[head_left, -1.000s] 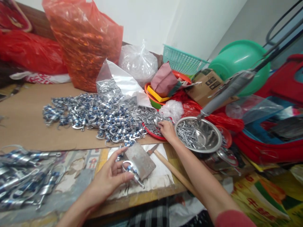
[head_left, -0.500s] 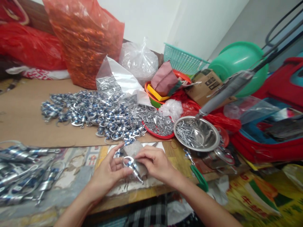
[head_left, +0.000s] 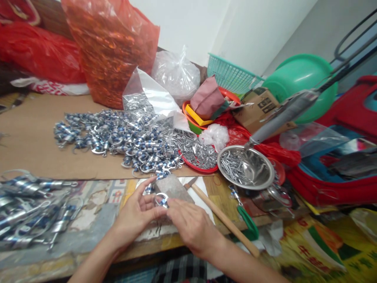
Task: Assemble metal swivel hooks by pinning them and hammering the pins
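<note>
At the near table edge: both hands are meeting over a small silver ring clip with a blue band.
Left hand: the left hand is lying palm up, its thumb and fingers pinching the clip from the left side.
Right hand: the right hand is lying palm down, its fingertips pressing on the clip from the right; whether it is holding something small I cannot tell.
Clip position: it is sitting between the two hands, touching the front of a rough grey stone block.
Materials: the clip is looking like shiny metal, the block dull and grainy, the sheet under it white and worn.
Behind the hands: a big heap of same silver-blue clips is lying on brown cardboard, partly under a clear plastic bag.
Right side: a wooden handle is lying slantwise beside the block, near green-handled scissors, a round steel bowl of nails and a red tray of metal pins.
Left side: another pile of clips is resting well apart from the hands.
</note>
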